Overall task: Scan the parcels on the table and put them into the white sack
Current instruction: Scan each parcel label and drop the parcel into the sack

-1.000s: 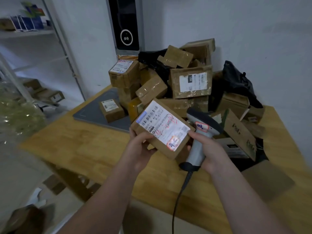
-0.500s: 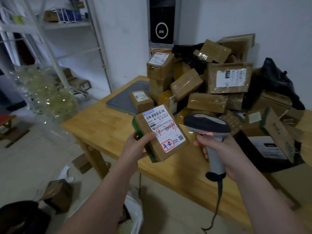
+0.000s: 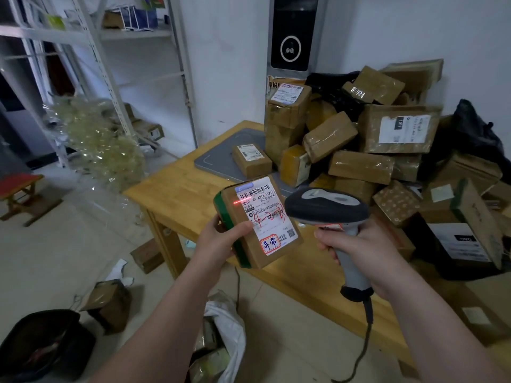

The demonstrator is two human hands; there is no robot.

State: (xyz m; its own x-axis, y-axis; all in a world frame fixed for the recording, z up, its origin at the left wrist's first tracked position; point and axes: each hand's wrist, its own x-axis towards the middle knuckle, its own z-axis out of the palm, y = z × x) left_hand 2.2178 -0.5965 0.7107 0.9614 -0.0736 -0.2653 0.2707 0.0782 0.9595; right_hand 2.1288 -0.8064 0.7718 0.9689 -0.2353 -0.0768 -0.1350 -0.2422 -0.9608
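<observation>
Your left hand (image 3: 218, 239) grips a brown parcel (image 3: 257, 225) by its green-taped side, label up, above the near edge of the wooden surface (image 3: 177, 194). Your right hand (image 3: 367, 252) is curled round the handle of the scanner (image 3: 326, 208), whose head sits just beside the parcel, with a red line on the label. The white sack (image 3: 229, 327) lies on the floor below.

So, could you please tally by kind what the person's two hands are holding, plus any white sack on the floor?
Green-taped cardboard parcel, in the left hand: 1
Barcode scanner, in the right hand: 1
White sack: 1
Total: 3
</observation>
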